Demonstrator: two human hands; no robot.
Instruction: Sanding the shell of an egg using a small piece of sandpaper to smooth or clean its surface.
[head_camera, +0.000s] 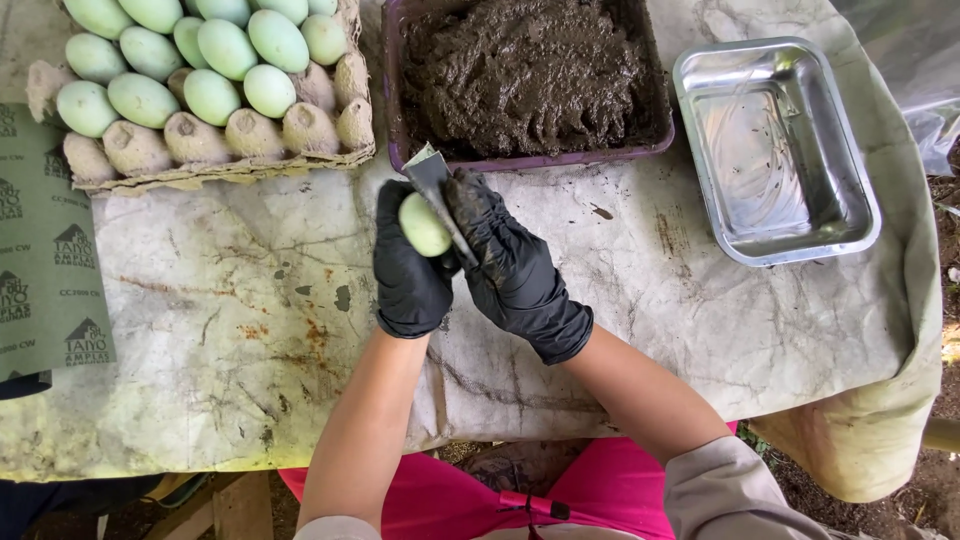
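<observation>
Head view, one moment. Left hand (410, 270), black-gloved, is closed around a pale green egg (423, 224), held above the table just near of the mud tray. Right hand (505, 262), also black-gloved, is closed on a small flat scraper (432, 180); the blade lies against the egg's right side, its tip reaching toward the purple tray (392, 80) of dark wet mud (525, 70). The held egg shows clean shell on the visible face; no mud coat can be seen on it, so coating of this egg is judged barely begun, if begun at all. Far left: a grey pulp egg carton (330, 130) holding many more pale green eggs (215, 60), all bare, with several sockets on its near and right rows open. Far right: a rectangular metal pan (775, 150), shiny and with nothing in it, so no finished eggs have been set there. Judgement: work is at an early stage, nearly the whole batch left. The table is covered by a stained, creased whitish sheet (250, 330). At the left edge lies a grey-green rectangular sheet (45, 250), resembling abrasive paper laid back-side up, with a repeating dark logo and small lettering in columns. No other packages or signs are visible.
</observation>
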